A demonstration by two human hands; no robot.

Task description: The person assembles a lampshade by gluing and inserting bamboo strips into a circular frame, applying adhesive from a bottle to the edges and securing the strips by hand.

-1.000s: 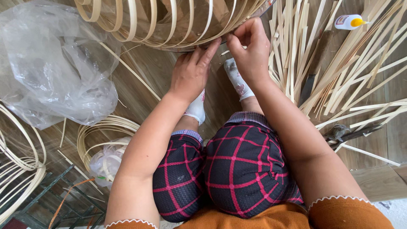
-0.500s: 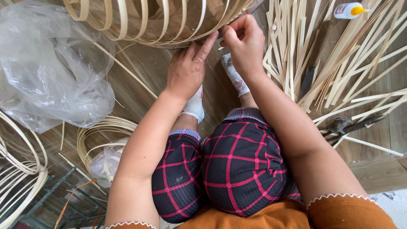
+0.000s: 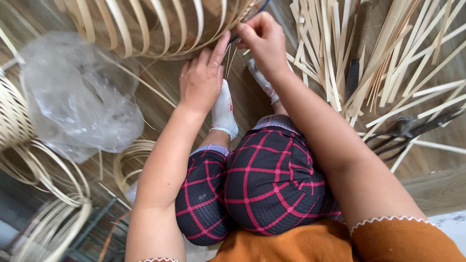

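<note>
A half-woven bamboo basket lies just above both hands. The left hand rests flat, fingers spread, touching its rim. The right hand pinches a thin strip at that rim. Loose bamboo strips lie right of the basket, a clear plastic bag below-left.

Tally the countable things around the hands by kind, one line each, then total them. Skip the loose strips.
Hands: 2, left hand and right hand
White socks: 2, sock and second sock
Bamboo frame: 1, frame
Clear plastic bag: 1, bag
Strip coil: 1, coil
Scissors: 1, scissors
Total: 8
</note>
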